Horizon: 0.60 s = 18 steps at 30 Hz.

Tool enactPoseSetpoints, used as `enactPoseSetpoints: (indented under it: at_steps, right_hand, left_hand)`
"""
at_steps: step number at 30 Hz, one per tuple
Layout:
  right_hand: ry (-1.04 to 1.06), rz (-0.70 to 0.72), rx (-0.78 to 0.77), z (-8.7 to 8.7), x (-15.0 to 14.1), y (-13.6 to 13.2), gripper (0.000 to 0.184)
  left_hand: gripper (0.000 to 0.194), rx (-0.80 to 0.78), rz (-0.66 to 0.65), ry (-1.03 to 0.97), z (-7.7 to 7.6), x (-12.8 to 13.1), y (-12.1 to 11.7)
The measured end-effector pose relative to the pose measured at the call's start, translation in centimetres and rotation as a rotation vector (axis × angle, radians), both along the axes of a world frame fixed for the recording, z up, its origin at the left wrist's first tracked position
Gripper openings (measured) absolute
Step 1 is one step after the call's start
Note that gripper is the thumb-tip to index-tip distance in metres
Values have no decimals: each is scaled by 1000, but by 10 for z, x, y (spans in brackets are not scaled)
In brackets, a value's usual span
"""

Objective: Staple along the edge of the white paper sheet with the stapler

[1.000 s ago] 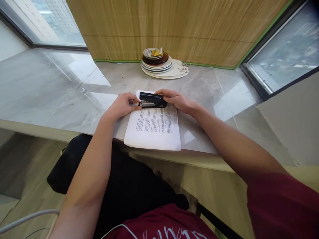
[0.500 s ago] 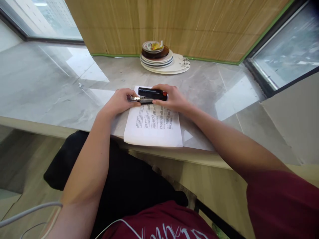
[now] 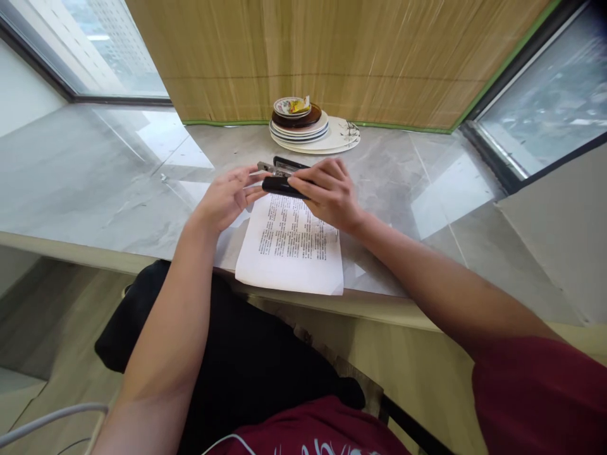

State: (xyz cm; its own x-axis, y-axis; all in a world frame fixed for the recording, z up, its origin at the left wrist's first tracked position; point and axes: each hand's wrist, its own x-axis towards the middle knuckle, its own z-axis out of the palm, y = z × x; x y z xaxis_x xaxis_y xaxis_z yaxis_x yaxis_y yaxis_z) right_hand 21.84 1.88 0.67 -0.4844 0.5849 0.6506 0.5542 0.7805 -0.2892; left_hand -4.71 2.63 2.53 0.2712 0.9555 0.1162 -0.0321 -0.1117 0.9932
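Observation:
A black stapler (image 3: pixel 285 187) is held above the printed paper, its two arms apart and its metal magazine showing on the far side. My right hand (image 3: pixel 329 193) is closed around its right end, thumb and fingers on the black body. At the stapler's left end, my left hand (image 3: pixel 231 194) has its fingers stretched out and apart, the fingertips at or touching the end. Beneath lies the white paper (image 3: pixel 289 272) covered in lines of text, its near edge at the counter's edge. The paper's far part is hidden behind the stapler and hands.
A grey marble-look counter (image 3: pixel 95 183) runs across the view. Behind the paper stands a stack of plates (image 3: pixel 303 134), topped by a small dish with a yellow wrapper (image 3: pixel 300 106). A bamboo blind (image 3: pixel 332 57) hangs behind, with windows on both sides.
The stapler has been turned over in my right hand, so its magazine now shows on the far side. My left hand has loosened from its left end, fingers spreading.

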Motion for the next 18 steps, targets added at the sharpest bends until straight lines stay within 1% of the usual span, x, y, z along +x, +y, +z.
enactPoseSetpoints:
  at_steps: [2, 5, 9, 11, 13, 15, 16, 18]
  right_hand:
    - [-69, 66, -13, 1, 0, 0, 26]
    - [-143, 135, -5, 2, -2, -2, 26]
    - [-173, 129, 48, 4, -6, -6, 29]
    - [-176, 132, 75, 4, -9, -7, 31]
    - [-115, 93, 105, 3, -12, -7, 33]
    - [41, -1, 102, 2, -14, -7, 34]
    - [139, -48, 66, 2, -15, -6, 34]
    - [320, -103, -96, 0, -16, -5, 34]
  left_hand:
    - [22, -107, 23, -93, -5, 0, 3]
    - [26, -212, 27, -148, -10, 0, 6]
    - [25, -264, -25, -182, -11, 4, 5]
    - [22, -291, 16, -153, -11, 5, 5]
    - [21, -291, 91, -128, -12, 5, 6]
    - [21, -250, 178, -135, -14, 2, 9]
    - [19, -217, 225, -147, -15, 0, 11]
    - [16, -134, 335, -174, -16, -4, 15]
